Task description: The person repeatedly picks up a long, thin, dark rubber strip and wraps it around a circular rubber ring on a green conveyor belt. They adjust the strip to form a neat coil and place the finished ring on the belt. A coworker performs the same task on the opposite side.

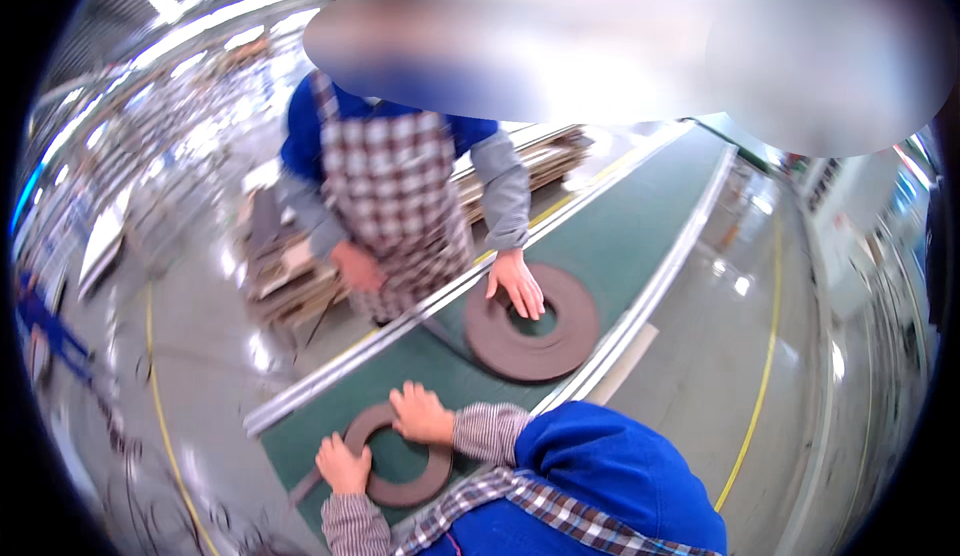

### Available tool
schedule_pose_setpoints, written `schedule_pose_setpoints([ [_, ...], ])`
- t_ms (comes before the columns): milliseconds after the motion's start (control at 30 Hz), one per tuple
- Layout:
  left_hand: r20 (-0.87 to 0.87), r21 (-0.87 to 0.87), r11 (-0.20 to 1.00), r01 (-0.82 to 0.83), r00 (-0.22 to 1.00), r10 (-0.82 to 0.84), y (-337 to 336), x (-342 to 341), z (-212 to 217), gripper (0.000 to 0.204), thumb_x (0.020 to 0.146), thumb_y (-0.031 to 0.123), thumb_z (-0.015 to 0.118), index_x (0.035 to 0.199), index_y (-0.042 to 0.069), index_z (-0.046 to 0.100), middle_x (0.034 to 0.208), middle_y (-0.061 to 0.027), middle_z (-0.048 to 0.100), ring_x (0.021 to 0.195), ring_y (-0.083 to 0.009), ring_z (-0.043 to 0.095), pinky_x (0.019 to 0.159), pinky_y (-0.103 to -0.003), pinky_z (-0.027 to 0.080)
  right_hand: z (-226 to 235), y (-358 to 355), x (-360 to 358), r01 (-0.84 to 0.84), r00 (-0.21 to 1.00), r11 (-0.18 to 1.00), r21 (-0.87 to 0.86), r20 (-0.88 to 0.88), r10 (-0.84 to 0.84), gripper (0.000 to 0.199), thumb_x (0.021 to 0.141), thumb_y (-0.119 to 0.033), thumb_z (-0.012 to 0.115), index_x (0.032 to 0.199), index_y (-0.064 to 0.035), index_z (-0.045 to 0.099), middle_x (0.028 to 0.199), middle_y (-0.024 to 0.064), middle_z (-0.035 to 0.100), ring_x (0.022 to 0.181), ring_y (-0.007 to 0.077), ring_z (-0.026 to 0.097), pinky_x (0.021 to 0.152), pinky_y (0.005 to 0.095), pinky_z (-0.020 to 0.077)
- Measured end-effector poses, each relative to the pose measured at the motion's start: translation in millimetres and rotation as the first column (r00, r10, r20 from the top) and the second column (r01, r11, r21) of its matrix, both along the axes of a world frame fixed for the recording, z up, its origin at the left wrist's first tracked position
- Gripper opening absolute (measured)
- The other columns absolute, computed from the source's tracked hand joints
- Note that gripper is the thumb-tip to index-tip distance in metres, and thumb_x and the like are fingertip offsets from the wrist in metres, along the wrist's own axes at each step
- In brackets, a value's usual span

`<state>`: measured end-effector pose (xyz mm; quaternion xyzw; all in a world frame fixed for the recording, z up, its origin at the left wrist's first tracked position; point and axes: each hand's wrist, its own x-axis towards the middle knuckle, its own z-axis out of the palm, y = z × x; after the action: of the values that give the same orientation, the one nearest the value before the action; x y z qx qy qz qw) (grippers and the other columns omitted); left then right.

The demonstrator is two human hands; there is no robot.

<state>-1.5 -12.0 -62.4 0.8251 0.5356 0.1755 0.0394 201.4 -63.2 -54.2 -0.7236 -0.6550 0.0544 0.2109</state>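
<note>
A smaller ring-shaped coil of brown strip [437, 478] lies flat on the green conveyor belt [640, 196], close to me. My left hand [343, 464] grips its left rim. My right hand [422, 414] is closed over its upper right rim, with the fingers on top. Beside my left hand, a loose strip end [305, 486] trails off toward the belt's edge. Farther up the belt lies a larger coil of brown strip [570, 331]. A co-worker's hand [515, 286] rests on it with spread fingers, near its centre hole.
Across the belt stands a co-worker in a checked apron [385, 186]. Metal side rails [640, 321] border the belt. Stacked boards [295, 276] sit on the floor behind the co-worker. Yellow floor lines [760, 376] run along both sides, and pale machinery [840, 256] stands at right.
</note>
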Motion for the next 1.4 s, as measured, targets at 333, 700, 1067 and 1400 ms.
schedule_pose_setpoints([
  [333,-0.158,-0.113,0.654,0.748,0.637,-0.755,81.7,53.9,15.0,0.049,0.069,0.020,0.075,0.111,0.000,0.059,0.098,-0.0170,0.060,0.093,-0.0355,0.060,0.080,-0.045,0.050,38.7,-67.0,2.8,-0.123,0.992,0.928,-0.352,-0.026,0.121,0.071,0.077,-0.061,0.063,0.086,0.0093,0.062,0.078,0.0229,0.067,0.073,0.0376,0.068,0.062,0.0466,0.0541],
  [700,0.015,-0.034,0.566,0.824,0.566,-0.824,88.1,53.9,1.7,0.051,0.073,0.018,0.074,0.119,0.004,0.054,0.113,-0.0115,0.058,0.103,-0.0292,0.058,0.089,-0.038,0.045,46.2,-41.8,27.0,-0.845,0.516,0.516,-0.139,0.038,0.855,0.070,0.073,-0.035,0.075,0.130,-0.0048,0.048,0.130,0.0157,0.048,0.124,0.0313,0.044,0.111,0.0510,0.0293],
  [1067,-0.011,-0.143,0.955,0.261,0.964,-0.266,55.2,-30.6,27.2,0.069,0.066,0.050,0.078,0.116,0.006,0.059,0.105,-0.0124,0.056,0.100,-0.0304,0.055,0.088,-0.042,0.044,38.6,-36.4,-0.4,-0.845,0.533,0.534,-0.035,0.034,0.845,0.044,0.081,-0.037,0.067,0.106,-0.0027,0.055,0.095,0.0108,0.054,0.091,0.0288,0.054,0.081,0.0397,0.0447],
  [1400,-0.104,-0.098,0.964,0.248,0.961,-0.258,14.2,-24.8,23.8,0.046,0.073,0.028,0.076,0.105,0.000,0.058,0.096,-0.0148,0.056,0.094,-0.0330,0.057,0.082,-0.043,0.046,17.7,-59.0,-56.8,-0.765,0.642,0.644,-0.005,-0.086,0.762,0.054,0.084,-0.049,0.061,0.107,-0.0004,0.053,0.095,0.0161,0.054,0.090,0.0316,0.056,0.081,0.0421,0.0438],
])
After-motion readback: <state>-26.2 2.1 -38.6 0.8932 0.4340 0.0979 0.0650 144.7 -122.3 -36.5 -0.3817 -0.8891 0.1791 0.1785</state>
